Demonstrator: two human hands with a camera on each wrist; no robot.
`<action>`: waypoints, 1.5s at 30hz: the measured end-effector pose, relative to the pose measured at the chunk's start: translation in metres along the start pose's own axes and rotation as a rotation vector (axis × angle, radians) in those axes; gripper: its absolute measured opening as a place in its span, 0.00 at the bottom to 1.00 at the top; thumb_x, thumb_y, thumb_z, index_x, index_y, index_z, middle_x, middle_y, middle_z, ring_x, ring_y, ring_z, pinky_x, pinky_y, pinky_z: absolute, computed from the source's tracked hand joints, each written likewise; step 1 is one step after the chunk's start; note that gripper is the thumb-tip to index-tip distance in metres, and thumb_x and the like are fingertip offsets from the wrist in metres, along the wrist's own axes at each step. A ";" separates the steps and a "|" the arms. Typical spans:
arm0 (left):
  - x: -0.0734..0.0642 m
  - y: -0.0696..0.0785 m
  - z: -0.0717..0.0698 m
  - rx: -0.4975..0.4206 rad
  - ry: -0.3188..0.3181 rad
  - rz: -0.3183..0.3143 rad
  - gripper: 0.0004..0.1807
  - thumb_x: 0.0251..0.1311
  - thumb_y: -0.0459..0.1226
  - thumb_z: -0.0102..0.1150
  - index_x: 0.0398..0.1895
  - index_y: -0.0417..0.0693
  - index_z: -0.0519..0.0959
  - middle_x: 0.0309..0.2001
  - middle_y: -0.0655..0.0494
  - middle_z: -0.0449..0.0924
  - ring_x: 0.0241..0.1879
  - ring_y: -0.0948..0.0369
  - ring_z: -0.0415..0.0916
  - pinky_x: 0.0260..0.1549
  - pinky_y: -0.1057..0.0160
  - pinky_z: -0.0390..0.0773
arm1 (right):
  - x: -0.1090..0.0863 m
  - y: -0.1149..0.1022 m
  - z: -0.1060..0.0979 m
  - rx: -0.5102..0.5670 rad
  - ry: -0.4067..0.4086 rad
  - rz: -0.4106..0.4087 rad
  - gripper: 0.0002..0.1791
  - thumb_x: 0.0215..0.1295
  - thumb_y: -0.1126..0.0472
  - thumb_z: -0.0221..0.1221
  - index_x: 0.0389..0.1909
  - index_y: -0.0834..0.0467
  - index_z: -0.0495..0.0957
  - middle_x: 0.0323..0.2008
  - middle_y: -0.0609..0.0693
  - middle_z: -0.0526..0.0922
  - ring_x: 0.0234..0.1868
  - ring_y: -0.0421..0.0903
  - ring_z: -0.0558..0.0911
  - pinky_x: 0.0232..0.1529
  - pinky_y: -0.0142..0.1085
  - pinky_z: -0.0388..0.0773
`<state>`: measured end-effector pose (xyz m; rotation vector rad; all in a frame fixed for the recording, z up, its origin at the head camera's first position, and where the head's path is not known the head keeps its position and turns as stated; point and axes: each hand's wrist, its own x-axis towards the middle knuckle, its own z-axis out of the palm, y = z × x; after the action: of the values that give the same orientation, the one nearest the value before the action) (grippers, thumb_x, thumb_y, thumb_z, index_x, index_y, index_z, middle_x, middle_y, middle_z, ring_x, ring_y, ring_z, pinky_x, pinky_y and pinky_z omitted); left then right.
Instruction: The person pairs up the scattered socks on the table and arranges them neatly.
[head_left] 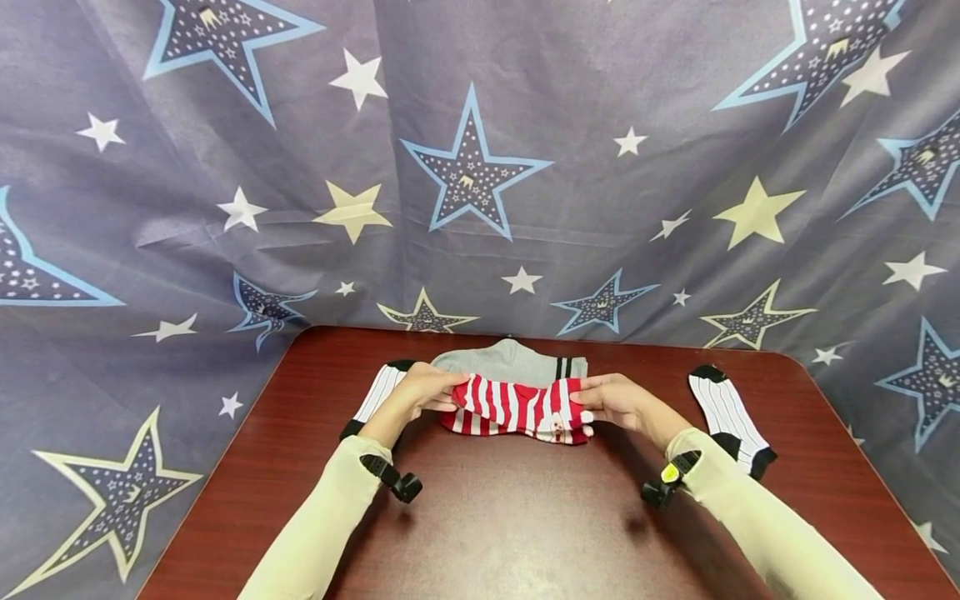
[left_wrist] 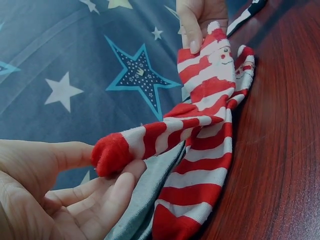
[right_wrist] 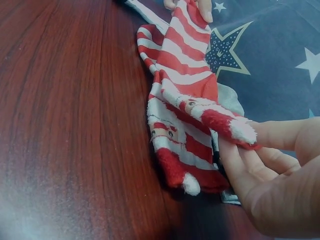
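A red-and-white striped sock (head_left: 517, 402) is stretched between both hands in the head view. My left hand (head_left: 423, 390) pinches its red toe (left_wrist: 111, 154) between thumb and fingers. At the cuff end, my right hand (head_left: 615, 402) pinches the fabric near a white pompom (right_wrist: 243, 131) and a Santa face. Below the held sock, a matching striped sock (left_wrist: 192, 185) lies on the table, partly covered by it. Its own Santa face and pompom (right_wrist: 191, 184) show in the right wrist view. Behind the pair lies a grey sock (head_left: 495, 358) with two black bands.
A white sock with black toe and thin stripes (head_left: 378, 390) lies at the left, partly hidden by the left hand and forearm. Another such sock (head_left: 731, 412) lies at the right, beside the right wrist. A star-patterned curtain (head_left: 585, 217) hangs behind the reddish-brown table (head_left: 510, 525).
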<state>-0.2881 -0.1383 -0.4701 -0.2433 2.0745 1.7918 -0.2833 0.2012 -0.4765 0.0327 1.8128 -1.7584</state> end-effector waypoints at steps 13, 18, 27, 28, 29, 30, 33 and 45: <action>0.004 -0.005 -0.003 -0.012 0.006 0.020 0.21 0.64 0.35 0.65 0.52 0.24 0.79 0.24 0.57 0.83 0.22 0.67 0.81 0.25 0.68 0.86 | 0.004 0.005 0.000 0.006 -0.012 0.004 0.22 0.73 0.69 0.54 0.63 0.74 0.68 0.34 0.43 0.88 0.37 0.37 0.85 0.43 0.32 0.82; 0.005 -0.009 -0.005 0.000 0.002 0.013 0.22 0.64 0.34 0.65 0.55 0.25 0.79 0.26 0.56 0.83 0.23 0.66 0.81 0.26 0.67 0.86 | 0.003 0.007 0.000 0.016 -0.005 0.007 0.17 0.73 0.70 0.53 0.60 0.72 0.70 0.33 0.43 0.87 0.37 0.37 0.85 0.43 0.32 0.82; 0.005 -0.014 -0.009 0.038 0.015 0.000 0.20 0.65 0.33 0.65 0.53 0.24 0.79 0.26 0.55 0.83 0.22 0.66 0.81 0.23 0.68 0.85 | 0.002 0.012 0.000 0.017 0.011 0.017 0.17 0.73 0.71 0.52 0.59 0.72 0.69 0.33 0.44 0.87 0.36 0.37 0.85 0.42 0.32 0.83; 0.005 -0.015 -0.009 0.039 0.014 -0.002 0.20 0.65 0.33 0.65 0.53 0.24 0.79 0.26 0.55 0.83 0.22 0.66 0.81 0.22 0.68 0.85 | 0.002 0.012 0.000 0.011 0.013 0.014 0.18 0.73 0.71 0.52 0.60 0.74 0.68 0.34 0.44 0.87 0.37 0.37 0.85 0.43 0.32 0.83; 0.005 -0.015 -0.010 0.039 0.015 -0.004 0.19 0.65 0.33 0.65 0.52 0.24 0.79 0.25 0.55 0.83 0.21 0.66 0.80 0.21 0.68 0.84 | 0.002 0.013 0.000 0.010 0.022 0.016 0.19 0.72 0.71 0.53 0.60 0.74 0.67 0.34 0.44 0.87 0.37 0.37 0.85 0.42 0.32 0.83; 0.005 -0.016 -0.010 0.042 0.015 -0.004 0.19 0.64 0.33 0.66 0.51 0.24 0.80 0.25 0.55 0.83 0.21 0.66 0.80 0.21 0.68 0.84 | 0.002 0.013 0.000 0.005 0.030 0.014 0.20 0.72 0.71 0.53 0.61 0.75 0.67 0.34 0.45 0.87 0.37 0.37 0.85 0.42 0.32 0.83; 0.006 -0.018 -0.010 0.053 0.015 -0.003 0.17 0.64 0.32 0.67 0.49 0.24 0.81 0.23 0.56 0.83 0.19 0.67 0.79 0.20 0.69 0.83 | 0.003 0.015 0.000 -0.013 0.052 0.007 0.20 0.71 0.71 0.54 0.60 0.76 0.67 0.33 0.44 0.87 0.36 0.37 0.84 0.41 0.32 0.83; 0.005 -0.018 -0.011 0.132 0.059 0.046 0.12 0.56 0.29 0.72 0.42 0.29 0.87 0.28 0.54 0.86 0.21 0.66 0.78 0.22 0.68 0.85 | 0.005 0.017 0.004 -0.148 0.195 0.003 0.14 0.66 0.72 0.60 0.49 0.73 0.71 0.32 0.48 0.82 0.33 0.39 0.82 0.38 0.34 0.85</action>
<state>-0.2880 -0.1519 -0.4875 -0.2155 2.2462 1.6830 -0.2787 0.1978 -0.4935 0.1514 2.0764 -1.6628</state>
